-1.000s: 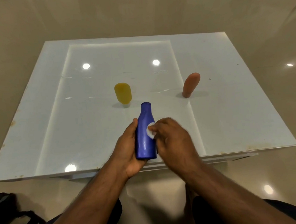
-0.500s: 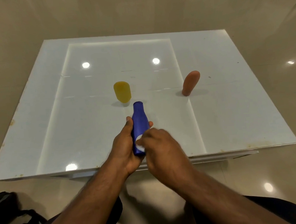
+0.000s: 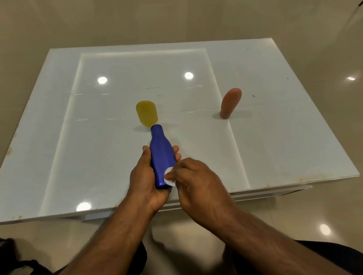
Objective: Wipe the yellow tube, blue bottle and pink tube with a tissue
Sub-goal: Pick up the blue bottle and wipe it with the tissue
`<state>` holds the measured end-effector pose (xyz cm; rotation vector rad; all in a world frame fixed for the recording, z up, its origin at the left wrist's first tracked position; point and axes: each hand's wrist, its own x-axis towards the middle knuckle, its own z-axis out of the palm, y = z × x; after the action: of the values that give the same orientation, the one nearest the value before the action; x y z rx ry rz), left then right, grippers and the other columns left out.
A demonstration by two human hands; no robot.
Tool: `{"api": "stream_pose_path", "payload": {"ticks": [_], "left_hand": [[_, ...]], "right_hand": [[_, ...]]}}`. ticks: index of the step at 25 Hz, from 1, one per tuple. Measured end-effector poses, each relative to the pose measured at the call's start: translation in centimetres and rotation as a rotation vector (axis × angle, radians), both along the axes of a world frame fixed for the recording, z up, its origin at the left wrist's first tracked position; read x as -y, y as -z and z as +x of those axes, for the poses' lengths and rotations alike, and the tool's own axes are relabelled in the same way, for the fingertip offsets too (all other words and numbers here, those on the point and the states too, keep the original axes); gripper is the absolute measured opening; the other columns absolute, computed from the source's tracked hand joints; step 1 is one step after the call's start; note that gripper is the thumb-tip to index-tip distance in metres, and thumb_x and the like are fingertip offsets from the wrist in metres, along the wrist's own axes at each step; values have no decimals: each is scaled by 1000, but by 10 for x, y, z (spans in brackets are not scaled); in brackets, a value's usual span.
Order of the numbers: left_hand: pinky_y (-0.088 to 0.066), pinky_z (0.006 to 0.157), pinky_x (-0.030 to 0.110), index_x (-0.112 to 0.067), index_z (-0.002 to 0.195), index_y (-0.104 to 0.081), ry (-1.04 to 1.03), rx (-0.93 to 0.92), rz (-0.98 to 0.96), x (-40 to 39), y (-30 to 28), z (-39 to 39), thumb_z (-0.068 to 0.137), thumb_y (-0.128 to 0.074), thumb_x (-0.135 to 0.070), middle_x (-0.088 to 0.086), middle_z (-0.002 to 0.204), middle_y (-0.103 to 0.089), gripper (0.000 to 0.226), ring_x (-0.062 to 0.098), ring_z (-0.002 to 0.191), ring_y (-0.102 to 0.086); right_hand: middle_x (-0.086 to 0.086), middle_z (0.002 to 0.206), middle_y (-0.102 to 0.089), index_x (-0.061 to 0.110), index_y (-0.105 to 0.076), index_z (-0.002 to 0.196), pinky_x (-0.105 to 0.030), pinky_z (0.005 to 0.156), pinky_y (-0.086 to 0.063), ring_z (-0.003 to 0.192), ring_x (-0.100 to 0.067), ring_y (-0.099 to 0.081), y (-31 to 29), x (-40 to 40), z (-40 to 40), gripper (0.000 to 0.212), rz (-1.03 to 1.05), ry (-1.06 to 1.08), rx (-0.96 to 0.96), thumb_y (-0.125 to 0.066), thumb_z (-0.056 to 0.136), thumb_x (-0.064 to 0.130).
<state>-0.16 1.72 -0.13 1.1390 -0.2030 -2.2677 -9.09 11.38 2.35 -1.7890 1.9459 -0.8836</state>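
We've got the left hand (image 3: 146, 182) wrapped round the blue bottle (image 3: 162, 157), lifted off the counter (image 3: 283, 152) to expose its sides, right hand (image 3: 197, 179) pinching the tissue (image 3: 170, 179) against its base; yellow tube (image 3: 146, 113), pink tube (image 3: 230, 103) stand behind.

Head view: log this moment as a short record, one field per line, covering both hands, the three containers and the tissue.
left hand: left hand grips the blue bottle around its lower body
right hand: right hand pinches the tissue against the bottle's lower part
blue bottle: held above the near table edge, neck pointing away
yellow tube: yellow tube stands on the white table, untouched
pink tube: pink tube stands on the table to the right, untouched
floor: dark bag at lower left
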Motion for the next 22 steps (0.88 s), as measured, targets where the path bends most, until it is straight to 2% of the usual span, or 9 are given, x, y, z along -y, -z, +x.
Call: {"api": "stream_pose_path", "payload": {"ticks": [3,4,8,9,12,14,18,20,22], "left_hand": [[-55,91,44,-13,125,-61,40,41,-35,-6,0,-1,101,-43,-47,15,114,-75,46,28,96,-73],[-55,91,44,-14,126,-61,43,46,-36,-7,0,-1,101,-43,-47,15,115,-74,45,29,98,-73],[-59,80,40,-11,128,-61,-2,0,7,0,0,3,100,-45,-48,15,111,-75,49,25,85,-74],[-59,81,40,-11,128,-61,-6,-1,12,0,-1,3,100,-45,-48,15,111,-75,49,25,85,-74],[-55,94,45,-13,129,-60,38,14,-4,-7,-1,-1,101,-44,-47,16,118,-73,48,28,96,-73],[-51,100,45,-13,129,-60,58,28,-14,-11,-2,-3,102,-43,-47,15,118,-73,47,28,101,-70],[-57,85,38,-14,130,-61,-9,7,-8,0,-3,2,102,-41,-47,14,115,-74,47,25,97,-69],[-57,84,40,-14,131,-60,20,10,-11,0,-4,3,102,-42,-48,13,115,-74,48,24,95,-70],[-60,76,42,-13,128,-61,99,28,-21,-8,-5,-2,100,-45,-49,13,107,-76,48,25,86,-74]], "right_hand": [[-7,99,-66,9,-69,101,-14,79,-46,89,-16,-62,2,9,-18,18,6,181,141,-67,83,7],[-6,101,-66,10,-68,102,-12,80,-44,90,-15,-62,2,8,-18,18,11,214,132,-66,84,7],[-5,100,-67,11,-69,103,-21,80,-49,89,-16,-62,-2,-3,5,26,5,56,14,-72,78,5],[-5,99,-67,11,-69,102,-20,80,-48,88,-15,-62,-1,-1,3,25,-6,47,29,-71,78,4],[-2,101,-66,12,-69,100,-6,80,-42,89,-4,-57,3,10,-14,19,-33,206,157,-63,85,4],[2,104,-64,16,-69,101,-6,81,-43,91,-1,-56,2,10,-16,20,3,299,229,-60,87,4],[4,102,-63,16,-69,104,-7,82,-43,91,-3,-56,-2,-2,1,21,5,180,184,-62,88,6],[3,102,-63,15,-69,103,-8,82,-44,90,-3,-56,-2,1,-3,21,-11,175,187,-62,86,5],[3,100,-62,13,-69,100,-18,81,-51,90,-5,-59,0,10,-16,20,-39,238,229,-61,85,3]]}}
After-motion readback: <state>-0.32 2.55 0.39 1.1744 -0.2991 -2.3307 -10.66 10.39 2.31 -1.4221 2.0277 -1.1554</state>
